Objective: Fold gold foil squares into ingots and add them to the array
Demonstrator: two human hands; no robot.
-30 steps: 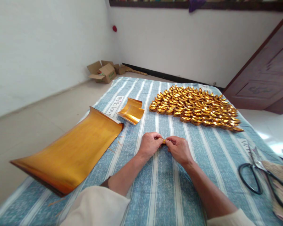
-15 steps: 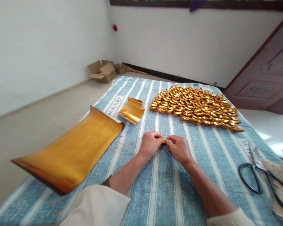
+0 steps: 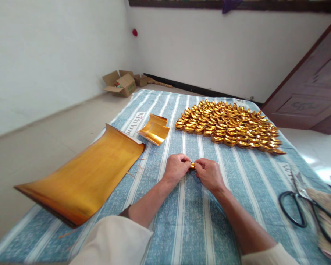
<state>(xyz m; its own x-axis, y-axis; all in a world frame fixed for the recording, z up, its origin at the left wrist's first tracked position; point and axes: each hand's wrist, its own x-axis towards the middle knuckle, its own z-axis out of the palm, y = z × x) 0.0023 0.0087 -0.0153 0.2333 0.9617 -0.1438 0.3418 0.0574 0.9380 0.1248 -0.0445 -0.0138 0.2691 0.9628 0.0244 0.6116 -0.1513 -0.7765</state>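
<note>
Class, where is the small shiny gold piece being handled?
In the head view, the small shiny gold piece is slightly right of and below centre, held between the left hand and right hand, over the blue-and-white striped cloth.

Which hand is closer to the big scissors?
The right hand. It is left of the scissors, across a stretch of cloth; the left hand is farther left, beyond the right hand.

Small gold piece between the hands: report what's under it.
The small gold piece, pinched between left hand and right hand, is over striped cloth. The spot directly beneath is covered, so contact with the cloth can't be told.
</note>
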